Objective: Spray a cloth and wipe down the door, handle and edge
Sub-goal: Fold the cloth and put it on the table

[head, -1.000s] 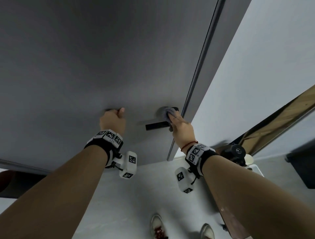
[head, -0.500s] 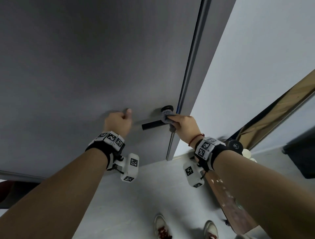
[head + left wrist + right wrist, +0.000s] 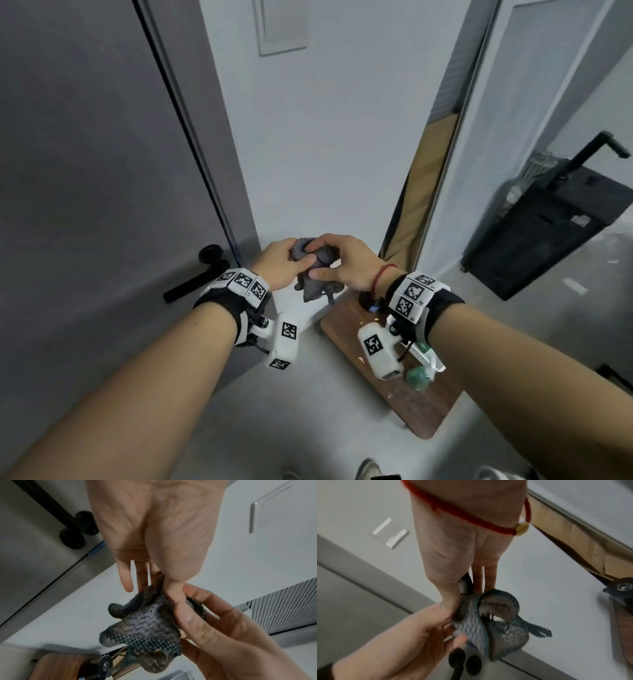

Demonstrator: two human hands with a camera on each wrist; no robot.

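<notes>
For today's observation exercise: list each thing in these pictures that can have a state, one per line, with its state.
cloth: bunched, held in the air between both hands
left hand: pinches the cloth
right hand: grips the cloth
door: ajar, untouched
door handle: level, free of both hands

Pale grey wall [image 3: 329,144] rises beyond the fingers, carrying a recessed panel [image 3: 281,25]. Grey floor [image 3: 308,404] lies below. A wooden board [image 3: 394,387] and black case [image 3: 548,226] sit right of the fingers.
</notes>
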